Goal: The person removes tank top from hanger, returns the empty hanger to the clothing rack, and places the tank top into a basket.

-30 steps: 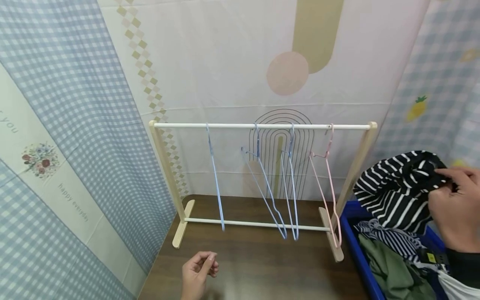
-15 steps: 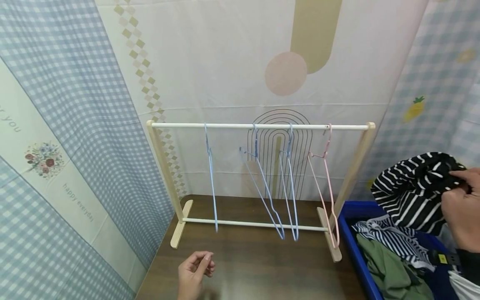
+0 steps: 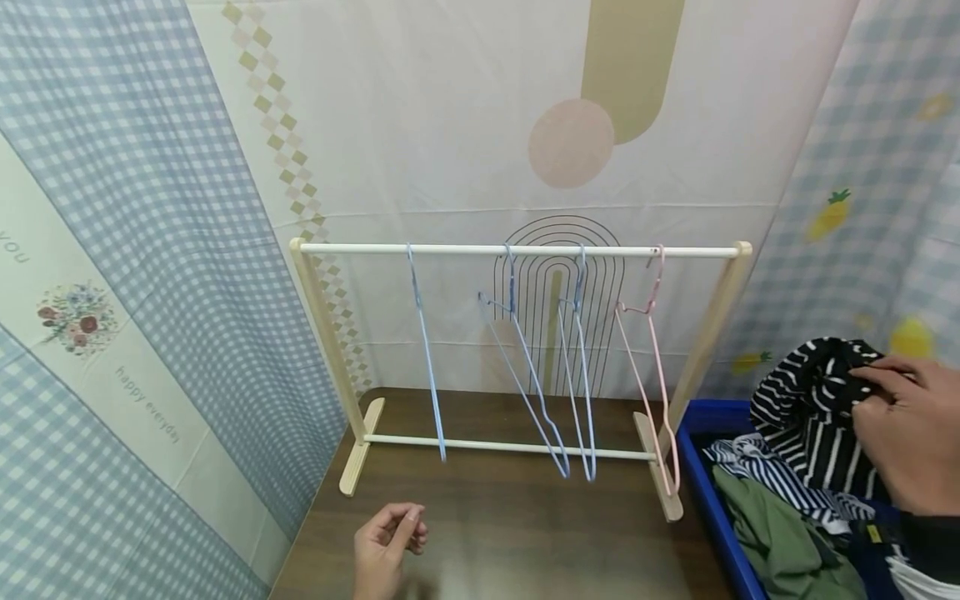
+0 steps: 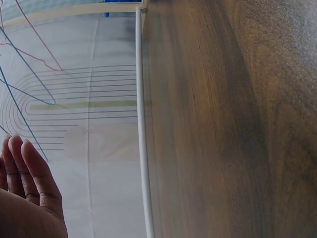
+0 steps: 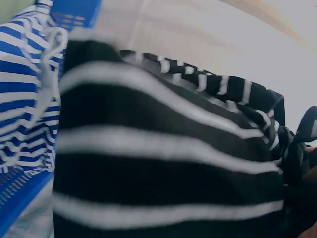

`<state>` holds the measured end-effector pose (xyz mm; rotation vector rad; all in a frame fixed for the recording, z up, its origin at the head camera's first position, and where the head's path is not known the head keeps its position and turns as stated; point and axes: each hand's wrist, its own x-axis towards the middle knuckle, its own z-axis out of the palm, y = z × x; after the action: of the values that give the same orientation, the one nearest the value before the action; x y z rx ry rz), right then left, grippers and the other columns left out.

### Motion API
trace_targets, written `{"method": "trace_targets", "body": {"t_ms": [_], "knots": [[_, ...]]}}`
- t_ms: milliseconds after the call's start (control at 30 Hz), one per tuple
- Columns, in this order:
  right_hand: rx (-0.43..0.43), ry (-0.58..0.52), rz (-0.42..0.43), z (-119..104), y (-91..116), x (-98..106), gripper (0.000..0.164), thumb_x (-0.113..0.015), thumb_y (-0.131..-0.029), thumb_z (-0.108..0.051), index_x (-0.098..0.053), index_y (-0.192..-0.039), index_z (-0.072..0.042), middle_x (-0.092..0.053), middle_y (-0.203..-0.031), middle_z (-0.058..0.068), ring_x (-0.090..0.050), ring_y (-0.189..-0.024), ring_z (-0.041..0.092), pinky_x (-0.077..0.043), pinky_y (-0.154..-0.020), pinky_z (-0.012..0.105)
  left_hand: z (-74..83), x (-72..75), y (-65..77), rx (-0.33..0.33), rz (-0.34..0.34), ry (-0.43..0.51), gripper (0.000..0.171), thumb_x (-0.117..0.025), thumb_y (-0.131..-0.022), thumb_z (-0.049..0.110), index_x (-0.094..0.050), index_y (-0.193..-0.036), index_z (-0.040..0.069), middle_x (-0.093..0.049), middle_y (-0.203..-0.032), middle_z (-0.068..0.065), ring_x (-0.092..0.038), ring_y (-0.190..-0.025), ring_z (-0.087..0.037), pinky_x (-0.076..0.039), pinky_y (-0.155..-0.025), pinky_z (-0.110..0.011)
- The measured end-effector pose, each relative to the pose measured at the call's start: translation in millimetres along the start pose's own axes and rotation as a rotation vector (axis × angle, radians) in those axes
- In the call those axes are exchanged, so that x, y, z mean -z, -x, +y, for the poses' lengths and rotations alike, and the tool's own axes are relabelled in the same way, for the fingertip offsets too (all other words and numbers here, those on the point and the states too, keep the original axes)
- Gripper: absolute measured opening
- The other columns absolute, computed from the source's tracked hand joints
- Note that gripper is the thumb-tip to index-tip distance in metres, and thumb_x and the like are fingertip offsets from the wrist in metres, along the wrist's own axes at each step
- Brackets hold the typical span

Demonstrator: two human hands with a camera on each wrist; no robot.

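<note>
At the right in the head view, my right hand [image 3: 907, 425] pinches a bunched black garment with white stripes [image 3: 813, 417]. The cloth hangs over the blue basket [image 3: 716, 517], and its lower part overlaps the clothes inside. In the right wrist view the striped garment [image 5: 163, 153] fills most of the picture, with the fingers almost out of sight. My left hand [image 3: 388, 546] hovers near the table's front, loosely curled and holding nothing. Beyond it stands a small clothes rack [image 3: 465, 249] carrying blue hangers [image 3: 426, 350] and a pink hanger [image 3: 660, 367] at the right end.
Inside the basket are a navy-and-white striped garment [image 3: 787, 479] and a green garment [image 3: 776, 533]. The rack's wooden feet [image 3: 362, 450] stand on the brown table [image 3: 525, 533]. A checked cloth [image 3: 202, 233] hangs at the left, a printed white one [image 3: 420, 108] behind.
My right hand has shifted right with the striped garment, then lowered it toward the basket. The leftmost blue hanger sways slightly. My left hand stays nearly still.
</note>
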<state>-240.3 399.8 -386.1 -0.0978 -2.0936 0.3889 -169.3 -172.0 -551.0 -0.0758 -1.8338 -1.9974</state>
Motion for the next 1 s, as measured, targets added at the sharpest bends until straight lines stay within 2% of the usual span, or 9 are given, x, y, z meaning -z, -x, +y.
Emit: {"method": "trace_targets", "body": {"t_ms": [200, 300, 400, 500, 633, 733, 833, 900, 1000], "knots": [[0.085, 0.065, -0.042, 6.8, 14.1, -18.2, 0.041, -0.032, -0.09, 0.007, -0.07, -0.097, 0.022, -0.061, -0.115, 0.036, -0.052, -0.111, 0.053, -0.042, -0.107, 0.069, 0.8, 1.7, 0.2, -0.003, 0.016, -0.008, 0.012, -0.061, -0.099, -0.012, -0.062, -0.098, -0.024, -0.069, -0.07, 0.01, -0.066, -0.06, -0.002, -0.06, -0.05, -0.026], [0.059, 0.093, -0.13, 15.5, 22.3, -30.8, 0.041, -0.034, -0.088, 0.008, -0.071, -0.101, 0.019, -0.061, -0.118, 0.035, -0.05, -0.115, 0.053, -0.041, -0.11, 0.069, 1.7, 2.8, -0.2, -0.013, 0.04, -0.016, 0.012, -0.061, -0.099, -0.012, -0.062, -0.099, -0.025, -0.069, -0.07, 0.009, -0.066, -0.06, -0.002, -0.06, -0.05, -0.026], [0.076, 0.126, -0.224, 38.0, 33.4, -50.5, 0.044, -0.032, -0.094, 0.001, -0.071, -0.108, 0.017, -0.058, -0.125, 0.032, -0.046, -0.12, 0.051, -0.035, -0.122, 0.065, 2.1, 3.9, -0.3, -0.023, 0.041, -0.017, 0.012, -0.061, -0.098, -0.013, -0.061, -0.098, -0.025, -0.069, -0.071, 0.009, -0.066, -0.06, -0.002, -0.06, -0.05, -0.025], [0.1, 0.124, -0.368, 43.7, 38.7, -51.9, 0.041, -0.036, -0.1, -0.003, -0.071, -0.114, 0.014, -0.055, -0.129, 0.031, -0.044, -0.122, 0.05, -0.03, -0.125, 0.067, 2.3, 4.0, -0.1, -0.025, 0.026, -0.013, 0.011, -0.06, -0.098, -0.014, -0.061, -0.098, -0.025, -0.069, -0.071, 0.009, -0.066, -0.061, -0.002, -0.06, -0.05, -0.026], [0.078, 0.125, -0.58, 28.3, 36.4, -35.4, 0.031, -0.051, -0.094, 0.0, -0.075, -0.111, 0.008, -0.058, -0.125, 0.032, -0.048, -0.112, 0.053, -0.044, -0.099, 0.073, 2.8, 3.0, 0.4, -0.015, 0.023, -0.018, 0.009, -0.061, -0.098, -0.013, -0.063, -0.097, -0.022, -0.069, -0.071, 0.009, -0.066, -0.061, -0.002, -0.06, -0.05, -0.025], [0.033, 0.138, -0.704, 29.1, 35.6, -33.6, 0.029, -0.057, -0.089, -0.002, -0.078, -0.108, 0.003, -0.06, -0.12, 0.031, -0.056, -0.097, 0.048, -0.05, -0.074, 0.062, 2.8, 2.4, 0.8, -0.013, 0.027, -0.021, 0.009, -0.061, -0.098, -0.013, -0.063, -0.097, -0.022, -0.069, -0.071, 0.009, -0.066, -0.061, -0.002, -0.06, -0.05, -0.025], [-0.02, 0.126, -0.822, 34.5, 36.5, -35.0, 0.033, -0.059, -0.087, -0.005, -0.075, -0.115, 0.001, -0.06, -0.121, 0.033, -0.058, -0.079, 0.035, -0.043, -0.059, 0.044, 2.3, 2.1, 1.4, -0.011, 0.034, -0.021, 0.009, -0.061, -0.098, -0.013, -0.063, -0.097, -0.022, -0.069, -0.07, 0.009, -0.066, -0.06, -0.002, -0.06, -0.05, -0.025], [-0.052, 0.117, -0.879, 36.1, 39.1, -35.1, 0.045, -0.058, -0.086, -0.006, -0.07, -0.129, 0.0, -0.06, -0.121, 0.033, -0.049, -0.067, 0.025, -0.033, -0.053, 0.037, 2.1, 2.1, 2.2, -0.005, 0.038, -0.022, 0.009, -0.061, -0.098, -0.013, -0.064, -0.097, -0.021, -0.069, -0.07, 0.009, -0.066, -0.06, -0.002, -0.06, -0.05, -0.025], [-0.064, 0.103, -0.964, 37.7, 43.8, -35.5, 0.069, -0.053, -0.085, -0.004, -0.053, -0.154, -0.004, -0.06, -0.086, 0.022, -0.026, -0.058, 0.016, -0.021, -0.051, 0.033, 1.3, 2.1, 3.7, 0.003, 0.04, -0.028, 0.008, -0.061, -0.098, -0.012, -0.066, -0.095, -0.018, -0.069, -0.07, 0.009, -0.066, -0.06, -0.003, -0.06, -0.049, -0.025]]}}
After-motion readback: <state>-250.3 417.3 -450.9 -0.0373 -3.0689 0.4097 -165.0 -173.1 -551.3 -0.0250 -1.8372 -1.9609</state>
